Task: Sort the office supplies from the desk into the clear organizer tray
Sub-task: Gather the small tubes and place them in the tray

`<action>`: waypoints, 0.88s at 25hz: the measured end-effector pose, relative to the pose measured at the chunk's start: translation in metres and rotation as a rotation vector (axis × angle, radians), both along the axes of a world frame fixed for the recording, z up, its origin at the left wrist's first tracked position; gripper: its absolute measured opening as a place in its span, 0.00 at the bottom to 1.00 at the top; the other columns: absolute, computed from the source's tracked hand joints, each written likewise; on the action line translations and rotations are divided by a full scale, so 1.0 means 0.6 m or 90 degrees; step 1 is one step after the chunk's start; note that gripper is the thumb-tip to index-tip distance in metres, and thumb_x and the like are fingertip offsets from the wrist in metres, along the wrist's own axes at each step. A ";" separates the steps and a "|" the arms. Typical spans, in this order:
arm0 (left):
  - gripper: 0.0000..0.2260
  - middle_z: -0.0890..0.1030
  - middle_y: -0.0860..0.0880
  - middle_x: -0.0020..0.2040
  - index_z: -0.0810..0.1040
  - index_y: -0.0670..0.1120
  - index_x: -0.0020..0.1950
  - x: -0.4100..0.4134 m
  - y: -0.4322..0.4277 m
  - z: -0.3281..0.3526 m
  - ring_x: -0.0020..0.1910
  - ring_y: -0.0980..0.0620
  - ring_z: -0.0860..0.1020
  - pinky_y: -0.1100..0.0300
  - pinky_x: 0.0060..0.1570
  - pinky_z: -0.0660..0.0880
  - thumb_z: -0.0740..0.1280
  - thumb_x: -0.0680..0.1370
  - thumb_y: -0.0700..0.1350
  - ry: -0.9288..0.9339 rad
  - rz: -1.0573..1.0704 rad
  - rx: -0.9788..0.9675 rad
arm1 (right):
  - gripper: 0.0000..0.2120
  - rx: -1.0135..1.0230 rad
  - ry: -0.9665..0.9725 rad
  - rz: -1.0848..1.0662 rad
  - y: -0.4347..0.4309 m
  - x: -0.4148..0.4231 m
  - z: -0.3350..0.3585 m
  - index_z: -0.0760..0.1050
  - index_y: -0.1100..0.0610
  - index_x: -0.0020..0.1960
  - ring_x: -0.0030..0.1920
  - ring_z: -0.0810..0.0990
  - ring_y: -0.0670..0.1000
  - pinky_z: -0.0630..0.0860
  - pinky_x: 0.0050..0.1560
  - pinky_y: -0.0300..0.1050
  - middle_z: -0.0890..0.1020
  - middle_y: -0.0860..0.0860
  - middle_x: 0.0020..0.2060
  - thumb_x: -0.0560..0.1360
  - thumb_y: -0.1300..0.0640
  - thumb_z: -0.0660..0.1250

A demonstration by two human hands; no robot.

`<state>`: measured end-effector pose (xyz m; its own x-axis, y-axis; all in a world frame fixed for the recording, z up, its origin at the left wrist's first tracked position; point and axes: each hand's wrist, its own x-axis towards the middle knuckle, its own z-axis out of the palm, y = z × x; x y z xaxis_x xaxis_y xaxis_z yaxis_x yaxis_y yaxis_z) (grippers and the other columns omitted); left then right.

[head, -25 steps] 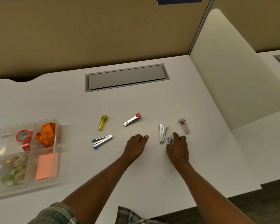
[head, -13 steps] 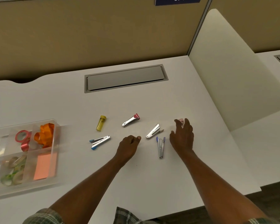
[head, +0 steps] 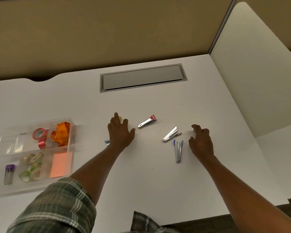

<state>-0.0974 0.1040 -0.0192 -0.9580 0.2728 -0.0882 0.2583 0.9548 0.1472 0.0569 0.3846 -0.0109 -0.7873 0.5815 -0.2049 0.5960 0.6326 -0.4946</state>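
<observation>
The clear organizer tray (head: 71,126) sits at the desk's left. My left hand (head: 120,134) lies flat with fingers spread, over a yellow case (head: 119,117) and a blue-tipped mini stapler (head: 107,142); only a sliver of each shows. A red-tipped silver stapler (head: 147,121) lies just right of that hand. Between my hands lie a plain silver stapler (head: 170,134) and a blue-ended stapler (head: 178,151). My right hand (head: 201,142) has its fingers curled down onto the desk, over where the pink case lay. The pink case is hidden.
The tray holds a pink tape roll (head: 39,137), orange ribbon (head: 61,133), clear tape rolls (head: 32,167), an orange notepad (head: 60,163) and a purple-capped case (head: 9,174). A grey cable hatch (head: 142,78) is set in the desk behind. A white divider panel (head: 252,69) stands at the right.
My left hand moved left and forward, opening over the yellow case and the blue-tipped stapler. My right hand now covers the pink case completely. The camera has moved in.
</observation>
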 end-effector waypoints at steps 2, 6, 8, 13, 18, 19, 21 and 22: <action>0.23 0.55 0.34 0.78 0.74 0.44 0.67 -0.011 -0.015 -0.015 0.74 0.35 0.60 0.45 0.69 0.62 0.65 0.77 0.57 -0.066 0.024 -0.007 | 0.25 -0.025 0.044 -0.006 -0.016 0.000 0.008 0.68 0.52 0.70 0.52 0.78 0.61 0.77 0.52 0.53 0.73 0.57 0.59 0.74 0.64 0.65; 0.22 0.68 0.37 0.66 0.74 0.40 0.65 -0.018 -0.034 -0.024 0.65 0.36 0.70 0.45 0.60 0.71 0.64 0.79 0.55 -0.133 0.050 0.087 | 0.25 -0.069 0.112 0.021 -0.052 0.003 0.017 0.69 0.53 0.69 0.53 0.76 0.56 0.70 0.48 0.44 0.76 0.56 0.56 0.73 0.63 0.68; 0.18 0.72 0.39 0.61 0.77 0.40 0.62 -0.015 -0.045 -0.020 0.60 0.39 0.74 0.48 0.57 0.74 0.65 0.79 0.52 -0.125 0.082 0.171 | 0.25 -0.094 0.130 0.016 -0.080 -0.007 0.025 0.70 0.53 0.69 0.49 0.78 0.56 0.70 0.48 0.43 0.77 0.56 0.54 0.73 0.62 0.69; 0.09 0.77 0.45 0.52 0.80 0.46 0.51 0.010 -0.076 0.013 0.49 0.43 0.81 0.57 0.47 0.74 0.63 0.75 0.39 -0.113 0.209 0.421 | 0.25 -0.283 0.167 -0.058 -0.169 -0.044 0.046 0.68 0.45 0.68 0.45 0.84 0.56 0.79 0.54 0.52 0.82 0.51 0.52 0.75 0.61 0.66; 0.13 0.79 0.47 0.51 0.69 0.56 0.57 0.052 -0.131 0.059 0.46 0.43 0.83 0.49 0.44 0.79 0.64 0.77 0.41 -0.249 0.322 0.678 | 0.16 -0.618 0.161 -0.189 -0.292 -0.100 0.072 0.71 0.49 0.65 0.39 0.83 0.53 0.84 0.44 0.49 0.81 0.56 0.48 0.79 0.58 0.64; 0.16 0.79 0.46 0.51 0.67 0.57 0.61 0.059 -0.147 0.066 0.45 0.43 0.84 0.49 0.44 0.82 0.65 0.78 0.42 -0.286 0.345 0.735 | 0.14 -0.669 0.144 -0.189 -0.318 -0.111 0.077 0.73 0.52 0.64 0.41 0.84 0.54 0.84 0.43 0.49 0.82 0.57 0.48 0.80 0.58 0.64; 0.19 0.80 0.45 0.52 0.66 0.56 0.67 0.070 -0.185 0.078 0.45 0.43 0.84 0.52 0.42 0.83 0.65 0.79 0.41 -0.359 0.394 0.807 | 0.12 -0.745 0.107 -0.170 -0.374 -0.129 0.087 0.76 0.55 0.62 0.44 0.84 0.56 0.83 0.44 0.49 0.83 0.57 0.49 0.79 0.58 0.64; 0.18 0.81 0.44 0.51 0.68 0.53 0.67 0.074 -0.212 0.084 0.44 0.43 0.84 0.54 0.40 0.83 0.65 0.79 0.40 -0.393 0.421 0.836 | 0.11 -0.774 0.088 -0.151 -0.408 -0.136 0.090 0.77 0.55 0.61 0.44 0.85 0.56 0.83 0.45 0.50 0.84 0.58 0.49 0.79 0.57 0.64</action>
<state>-0.0529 -0.0230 0.0314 -0.8413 0.0375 -0.5393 -0.5396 0.0007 0.8419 -0.0245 0.1397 0.0433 -0.7461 0.2040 -0.6338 0.5298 -0.3946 -0.7507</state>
